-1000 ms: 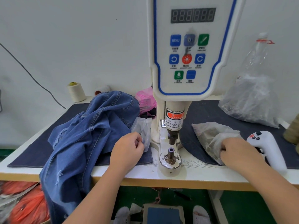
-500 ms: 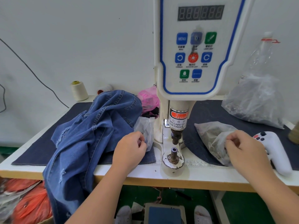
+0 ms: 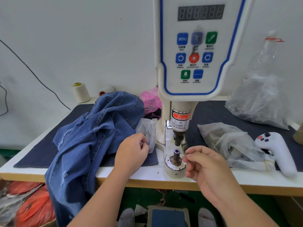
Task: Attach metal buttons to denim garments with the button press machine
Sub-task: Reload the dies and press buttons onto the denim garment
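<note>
The white button press machine (image 3: 193, 66) stands at the table's middle, its lower die post (image 3: 176, 153) just below the punch. My right hand (image 3: 206, 167) pinches a small metal button (image 3: 187, 153) just right of the die post. My left hand (image 3: 132, 151) has its fingers curled at the mouth of a small clear plastic bag (image 3: 147, 130) left of the machine; what they hold is hidden. A blue denim garment (image 3: 91, 138) lies heaped on the left and hangs over the table's front edge.
A clear bag of metal parts (image 3: 226, 141) lies right of the machine, a white handheld controller (image 3: 277, 149) beside it. A larger plastic bag (image 3: 260, 102) sits at the back right. A thread spool (image 3: 80, 92) and pink bag (image 3: 150, 99) are behind. A foot pedal (image 3: 168, 217) is below.
My right hand left the bag of parts on the right and moved left to the die post, pinching a button. My left hand stayed at the small bag.
</note>
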`<action>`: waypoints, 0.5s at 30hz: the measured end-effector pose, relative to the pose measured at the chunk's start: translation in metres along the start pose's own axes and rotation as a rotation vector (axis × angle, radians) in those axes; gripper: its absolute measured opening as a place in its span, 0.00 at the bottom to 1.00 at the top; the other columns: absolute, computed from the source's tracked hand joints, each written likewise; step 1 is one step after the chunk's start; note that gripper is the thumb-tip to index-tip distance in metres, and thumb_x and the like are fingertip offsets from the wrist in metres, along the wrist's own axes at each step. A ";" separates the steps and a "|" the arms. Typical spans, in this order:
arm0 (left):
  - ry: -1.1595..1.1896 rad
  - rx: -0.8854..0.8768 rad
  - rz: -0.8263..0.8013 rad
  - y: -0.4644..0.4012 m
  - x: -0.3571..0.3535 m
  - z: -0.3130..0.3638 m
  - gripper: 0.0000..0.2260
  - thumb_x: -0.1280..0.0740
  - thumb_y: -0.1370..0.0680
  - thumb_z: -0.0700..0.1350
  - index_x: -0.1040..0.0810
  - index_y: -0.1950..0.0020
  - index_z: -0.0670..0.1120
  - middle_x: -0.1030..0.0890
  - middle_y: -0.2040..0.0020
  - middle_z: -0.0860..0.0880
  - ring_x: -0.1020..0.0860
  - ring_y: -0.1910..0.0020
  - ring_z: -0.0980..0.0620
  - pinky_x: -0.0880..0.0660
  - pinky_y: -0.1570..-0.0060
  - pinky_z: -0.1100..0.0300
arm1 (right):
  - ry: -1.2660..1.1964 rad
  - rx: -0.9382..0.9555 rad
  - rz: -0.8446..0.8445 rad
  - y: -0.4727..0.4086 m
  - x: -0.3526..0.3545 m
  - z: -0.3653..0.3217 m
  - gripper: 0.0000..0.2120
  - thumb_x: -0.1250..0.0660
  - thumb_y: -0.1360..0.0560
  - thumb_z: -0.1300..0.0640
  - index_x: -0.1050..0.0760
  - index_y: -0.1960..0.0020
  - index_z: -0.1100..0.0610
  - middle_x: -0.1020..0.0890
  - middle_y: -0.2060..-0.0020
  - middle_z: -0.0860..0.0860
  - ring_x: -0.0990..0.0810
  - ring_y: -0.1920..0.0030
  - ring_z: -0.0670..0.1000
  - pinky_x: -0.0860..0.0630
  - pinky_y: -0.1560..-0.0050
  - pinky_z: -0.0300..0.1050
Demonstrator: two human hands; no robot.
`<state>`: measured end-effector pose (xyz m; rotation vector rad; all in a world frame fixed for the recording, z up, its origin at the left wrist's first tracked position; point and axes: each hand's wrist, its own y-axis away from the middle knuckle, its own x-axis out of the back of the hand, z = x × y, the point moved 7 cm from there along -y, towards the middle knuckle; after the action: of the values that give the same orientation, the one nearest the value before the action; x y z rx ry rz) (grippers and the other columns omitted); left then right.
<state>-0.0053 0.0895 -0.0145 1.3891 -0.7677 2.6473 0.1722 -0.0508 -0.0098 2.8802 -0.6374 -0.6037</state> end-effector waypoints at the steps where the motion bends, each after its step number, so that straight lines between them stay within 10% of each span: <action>1: -0.001 -0.001 0.000 0.000 0.000 0.000 0.04 0.36 0.25 0.43 0.25 0.58 0.51 0.27 0.69 0.55 0.28 0.66 0.57 0.39 0.70 0.64 | -0.074 -0.022 0.000 0.001 -0.002 0.002 0.17 0.37 0.26 0.74 0.19 0.67 0.59 0.20 0.70 0.58 0.25 0.76 0.48 0.26 0.78 0.41; 15: 0.002 -0.007 0.007 -0.001 -0.001 -0.001 0.04 0.36 0.25 0.43 0.25 0.58 0.51 0.27 0.69 0.54 0.29 0.66 0.57 0.38 0.70 0.64 | -0.310 -0.095 0.048 0.003 -0.007 0.008 0.07 0.37 0.24 0.70 0.21 0.57 0.65 0.19 0.70 0.58 0.20 0.73 0.49 0.22 0.74 0.41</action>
<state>-0.0051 0.0907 -0.0150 1.3844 -0.7832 2.6483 0.1621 -0.0504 -0.0141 2.6973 -0.6927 -1.0554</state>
